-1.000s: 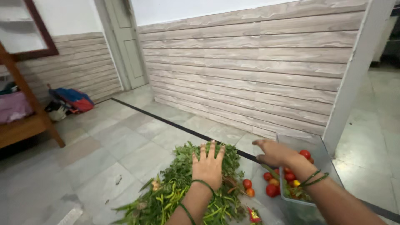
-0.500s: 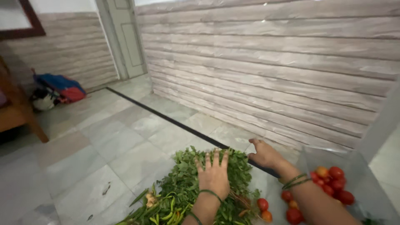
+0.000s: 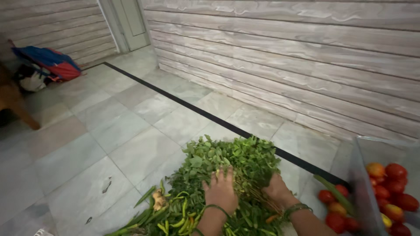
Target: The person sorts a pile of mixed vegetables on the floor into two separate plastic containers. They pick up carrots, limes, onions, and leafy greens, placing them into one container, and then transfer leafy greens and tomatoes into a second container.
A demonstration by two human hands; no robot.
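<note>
A heap of leafy green herbs lies on the tiled floor near the bottom of the view, with green chillies along its near left side. My left hand rests flat on top of the greens, fingers spread into the leaves. My right hand presses into the bunch beside it, fingers curled around the stems. Both wrists wear green bangles. Loose red tomatoes lie on the floor just right of my right arm.
A clear plastic container holding red and orange tomatoes stands at the right edge. A wood-patterned wall runs behind. A dark strip crosses the floor tiles. A blue and red bag and a wooden furniture leg sit at the far left.
The view has tilted down and closer to the greens. My right hand moved left from the tomato container onto the bunch of greens. My left hand stays on the greens.
</note>
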